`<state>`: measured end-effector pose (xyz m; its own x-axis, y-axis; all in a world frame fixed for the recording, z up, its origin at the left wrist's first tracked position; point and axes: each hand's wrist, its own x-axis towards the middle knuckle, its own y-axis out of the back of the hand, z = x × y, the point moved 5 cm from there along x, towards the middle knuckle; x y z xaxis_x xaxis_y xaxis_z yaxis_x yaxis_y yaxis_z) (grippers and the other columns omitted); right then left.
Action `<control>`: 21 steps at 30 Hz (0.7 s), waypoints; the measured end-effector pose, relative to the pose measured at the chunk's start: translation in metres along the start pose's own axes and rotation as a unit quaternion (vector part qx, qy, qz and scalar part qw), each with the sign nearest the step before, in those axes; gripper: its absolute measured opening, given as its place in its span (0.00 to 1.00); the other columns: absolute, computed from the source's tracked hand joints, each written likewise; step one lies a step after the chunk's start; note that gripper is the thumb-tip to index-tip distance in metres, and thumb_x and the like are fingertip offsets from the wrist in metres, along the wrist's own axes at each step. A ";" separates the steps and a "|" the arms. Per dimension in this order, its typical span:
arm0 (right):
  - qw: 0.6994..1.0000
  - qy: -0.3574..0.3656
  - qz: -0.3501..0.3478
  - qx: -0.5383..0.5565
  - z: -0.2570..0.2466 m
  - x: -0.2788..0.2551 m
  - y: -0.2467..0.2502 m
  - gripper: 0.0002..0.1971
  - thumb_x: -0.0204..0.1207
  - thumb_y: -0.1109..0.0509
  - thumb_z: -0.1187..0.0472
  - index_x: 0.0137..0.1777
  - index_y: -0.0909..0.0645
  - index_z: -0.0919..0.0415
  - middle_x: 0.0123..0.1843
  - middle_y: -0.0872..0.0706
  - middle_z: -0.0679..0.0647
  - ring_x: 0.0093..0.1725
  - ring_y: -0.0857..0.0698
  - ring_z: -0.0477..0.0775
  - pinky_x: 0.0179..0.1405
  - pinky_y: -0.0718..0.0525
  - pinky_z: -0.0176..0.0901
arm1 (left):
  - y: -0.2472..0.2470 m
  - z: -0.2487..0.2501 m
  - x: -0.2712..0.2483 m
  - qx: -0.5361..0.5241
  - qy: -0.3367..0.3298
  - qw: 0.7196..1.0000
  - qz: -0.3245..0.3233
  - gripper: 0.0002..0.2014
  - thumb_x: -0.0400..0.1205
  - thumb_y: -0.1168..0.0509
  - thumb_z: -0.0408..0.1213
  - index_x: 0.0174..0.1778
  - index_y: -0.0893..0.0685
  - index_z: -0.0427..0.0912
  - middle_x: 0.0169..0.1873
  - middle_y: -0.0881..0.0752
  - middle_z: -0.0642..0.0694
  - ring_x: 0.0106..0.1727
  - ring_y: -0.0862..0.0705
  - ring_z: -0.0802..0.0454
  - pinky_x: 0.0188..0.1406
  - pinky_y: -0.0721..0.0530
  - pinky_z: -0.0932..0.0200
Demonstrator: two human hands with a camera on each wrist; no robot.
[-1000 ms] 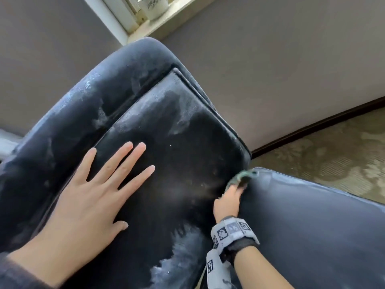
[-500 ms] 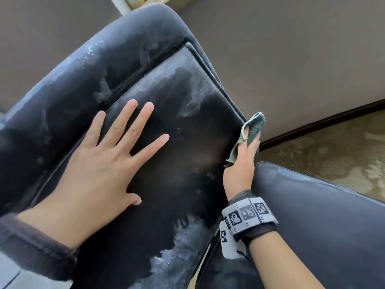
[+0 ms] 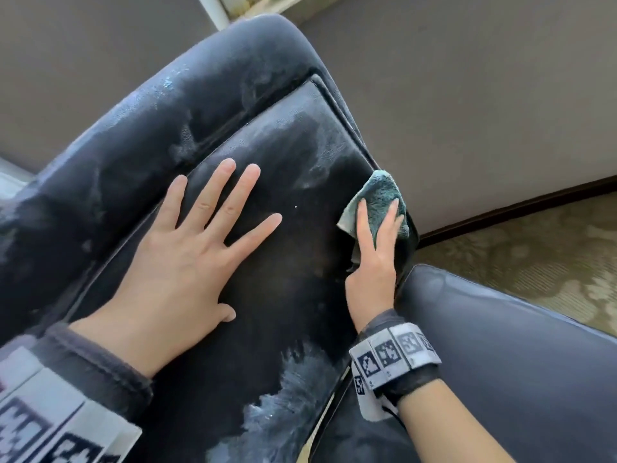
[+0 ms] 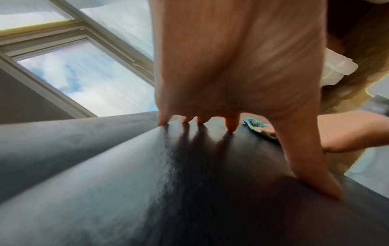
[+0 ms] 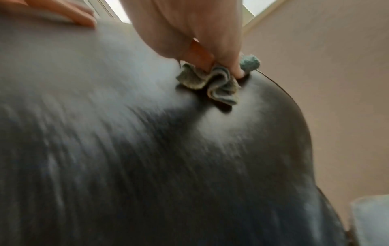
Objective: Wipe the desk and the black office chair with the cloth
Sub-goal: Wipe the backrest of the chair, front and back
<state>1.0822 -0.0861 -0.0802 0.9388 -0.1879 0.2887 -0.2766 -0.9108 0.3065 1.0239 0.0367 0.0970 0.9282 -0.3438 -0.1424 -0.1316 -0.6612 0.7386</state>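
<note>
Right hand (image 3: 374, 262) presses a bunched teal cloth (image 3: 380, 198) against the black office chair (image 3: 300, 295), index and another finger laid straight over the cloth; the wrist view shows folds pinched between thumb and fingers (image 5: 229, 55). Cloth sits at the panel's edge on the side away from the left hand, partly overhanging the seam. Left hand (image 3: 187, 259) lies flat and spread on the middle of the same panel, holding nothing, fingertips and thumb in contact, bracing the chair.

Judgement: the step is wiping the back panel. Pale dusty smears lie beyond the fingertips of both hands and on the rolled top above; a large whitish patch sits wrist-side of the left hand.

To do it well: keep the left palm planted so the chair doesn't swivel or tilt, flatten the cloth for more contact, run it along the piped seam where dust collects, then work overlapping strokes toward the left hand, shifting that hand to uncover what it hides. Desk not in view.
</note>
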 end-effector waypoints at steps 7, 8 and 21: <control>0.986 0.035 -0.163 0.032 -0.008 -0.132 -0.045 0.60 0.49 0.51 0.84 0.81 0.51 0.37 0.84 0.62 0.41 0.83 0.59 0.50 0.74 0.56 0.19 | -0.006 0.004 -0.006 0.042 0.037 0.987 -0.148 0.67 0.63 0.28 0.68 0.80 0.73 0.54 0.72 0.84 0.33 0.75 0.82 0.35 0.76 0.68 0.29; 0.981 0.033 -0.188 0.034 -0.004 -0.157 -0.050 0.60 0.47 0.52 0.82 0.81 0.52 0.37 0.84 0.62 0.41 0.83 0.59 0.49 0.74 0.55 0.19 | -0.010 0.008 -0.009 0.069 0.036 0.981 -0.180 0.65 0.67 0.32 0.69 0.76 0.80 0.51 0.67 0.89 0.32 0.71 0.87 0.35 0.73 0.73 0.30; 0.925 -0.208 -0.260 0.185 -0.061 -0.255 -0.057 0.55 0.70 0.43 0.87 0.80 0.64 0.38 0.78 0.59 0.22 0.81 0.50 0.40 0.60 0.47 0.07 | -0.045 0.042 -0.122 0.067 -0.016 0.950 -0.305 0.46 0.84 0.57 0.63 0.70 0.87 0.39 0.62 0.93 0.34 0.59 0.95 0.37 0.57 0.89 0.34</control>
<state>0.8462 0.0359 -0.1156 0.9440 0.2566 -0.2072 0.2522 -0.9665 -0.0478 0.9021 0.0803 0.0531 0.8351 0.1129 -0.5385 0.3833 -0.8215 0.4222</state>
